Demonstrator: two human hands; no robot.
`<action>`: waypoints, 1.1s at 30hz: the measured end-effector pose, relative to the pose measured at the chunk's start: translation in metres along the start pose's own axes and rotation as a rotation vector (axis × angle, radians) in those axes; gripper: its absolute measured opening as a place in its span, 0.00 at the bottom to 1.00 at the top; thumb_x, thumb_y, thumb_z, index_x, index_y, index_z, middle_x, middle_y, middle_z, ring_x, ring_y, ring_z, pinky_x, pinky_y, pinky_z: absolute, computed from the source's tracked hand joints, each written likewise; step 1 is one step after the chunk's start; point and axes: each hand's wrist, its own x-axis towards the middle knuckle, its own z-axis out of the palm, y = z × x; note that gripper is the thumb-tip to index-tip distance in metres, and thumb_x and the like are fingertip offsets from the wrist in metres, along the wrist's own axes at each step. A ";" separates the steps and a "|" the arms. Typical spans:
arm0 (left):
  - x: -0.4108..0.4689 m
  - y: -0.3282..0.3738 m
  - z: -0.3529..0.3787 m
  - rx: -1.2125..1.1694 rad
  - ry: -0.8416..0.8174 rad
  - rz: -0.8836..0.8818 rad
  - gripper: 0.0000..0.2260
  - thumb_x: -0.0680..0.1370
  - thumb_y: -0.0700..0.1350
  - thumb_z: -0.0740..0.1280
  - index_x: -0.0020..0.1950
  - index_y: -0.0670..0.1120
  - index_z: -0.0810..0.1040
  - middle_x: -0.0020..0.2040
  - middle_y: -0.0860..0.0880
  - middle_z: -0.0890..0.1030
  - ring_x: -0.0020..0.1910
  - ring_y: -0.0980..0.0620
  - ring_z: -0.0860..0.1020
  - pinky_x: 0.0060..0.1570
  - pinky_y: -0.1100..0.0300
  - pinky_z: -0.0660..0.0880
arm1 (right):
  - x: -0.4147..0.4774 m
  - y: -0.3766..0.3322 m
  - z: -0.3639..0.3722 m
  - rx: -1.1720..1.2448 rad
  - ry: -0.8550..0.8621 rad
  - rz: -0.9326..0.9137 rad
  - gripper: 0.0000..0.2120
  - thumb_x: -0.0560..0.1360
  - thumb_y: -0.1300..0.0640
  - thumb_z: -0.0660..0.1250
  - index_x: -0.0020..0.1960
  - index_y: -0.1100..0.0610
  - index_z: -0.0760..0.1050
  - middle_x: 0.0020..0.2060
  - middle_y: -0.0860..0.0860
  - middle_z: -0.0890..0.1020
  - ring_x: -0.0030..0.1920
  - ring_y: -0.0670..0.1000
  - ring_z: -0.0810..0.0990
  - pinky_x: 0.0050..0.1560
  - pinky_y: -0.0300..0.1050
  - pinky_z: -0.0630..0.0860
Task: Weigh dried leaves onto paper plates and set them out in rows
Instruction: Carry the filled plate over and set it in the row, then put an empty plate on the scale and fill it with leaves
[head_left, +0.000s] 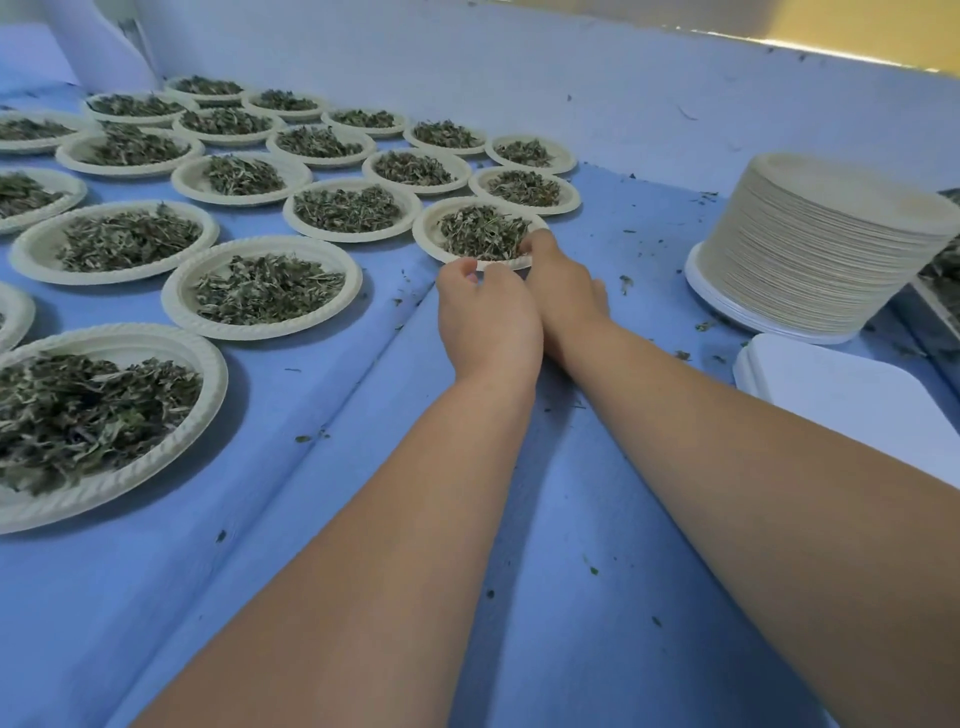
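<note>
- right hand (563, 291) pinches the near-right rim of a plate (423, 231): thumb on top beside its dried leaves (480, 234), fingers hidden underneath
- left hand (488, 322) curled at the same plate's near rim, touching the right hand; gripping or only touching, cannot tell
- plate is at the right end of the rows of filled plates (176, 299), on the blue cloth (571, 519)
- stack of empty plates (821, 249) well to the right, white tray (831, 384) in front of it

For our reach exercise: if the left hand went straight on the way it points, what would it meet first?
The left hand would meet the nearest filled plate, since it curls right at that plate's near rim; whether they touch is unclear.
</note>
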 end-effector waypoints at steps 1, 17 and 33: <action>-0.002 0.000 0.001 0.007 -0.010 0.009 0.18 0.79 0.42 0.62 0.69 0.48 0.75 0.63 0.49 0.81 0.64 0.46 0.78 0.66 0.45 0.75 | -0.002 0.000 -0.002 0.009 0.009 -0.009 0.21 0.79 0.46 0.60 0.69 0.53 0.65 0.62 0.56 0.79 0.65 0.61 0.74 0.70 0.65 0.62; -0.087 -0.001 0.028 0.075 -0.333 0.410 0.09 0.80 0.40 0.60 0.52 0.50 0.78 0.46 0.56 0.81 0.45 0.61 0.80 0.46 0.63 0.76 | -0.092 0.054 -0.112 0.136 0.271 -0.110 0.21 0.74 0.55 0.65 0.67 0.50 0.70 0.36 0.45 0.76 0.40 0.49 0.78 0.37 0.45 0.67; -0.124 0.029 0.140 0.622 -0.550 1.084 0.12 0.79 0.41 0.63 0.57 0.48 0.83 0.55 0.55 0.81 0.58 0.52 0.79 0.57 0.55 0.76 | -0.185 0.233 -0.206 0.058 0.485 0.098 0.18 0.78 0.55 0.65 0.67 0.49 0.71 0.55 0.54 0.83 0.47 0.57 0.82 0.46 0.49 0.75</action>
